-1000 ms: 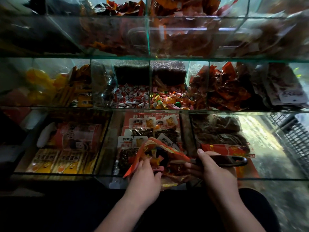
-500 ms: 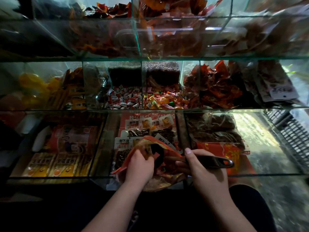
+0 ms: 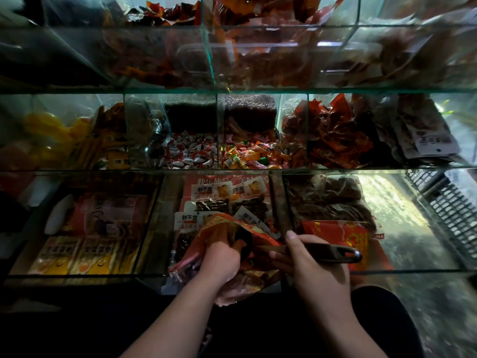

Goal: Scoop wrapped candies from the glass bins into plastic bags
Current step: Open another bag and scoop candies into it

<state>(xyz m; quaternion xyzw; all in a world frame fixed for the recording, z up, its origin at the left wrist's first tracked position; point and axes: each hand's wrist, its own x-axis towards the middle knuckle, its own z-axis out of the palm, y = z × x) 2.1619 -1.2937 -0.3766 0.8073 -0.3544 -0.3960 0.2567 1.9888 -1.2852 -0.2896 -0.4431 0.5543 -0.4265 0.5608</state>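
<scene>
Right hand (image 3: 318, 276) grips dark long-handled scoop (image 3: 325, 252), its head inside crinkled orange-red plastic bag (image 3: 219, 228) gripped by left hand (image 3: 219, 260).
Emptying step, judged; next scoop requires reaching multicoloured wrapped candies (image 3: 247, 153) in clear glass bin (image 3: 245, 169) beyond both hands.

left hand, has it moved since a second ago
Yes: the left hand went slightly forward over the front glass edge and now grips the bag.

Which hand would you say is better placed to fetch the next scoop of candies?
Probably the right hand: it grips the scoop, whose head sits in the bag, which the left hand holds open.
</scene>
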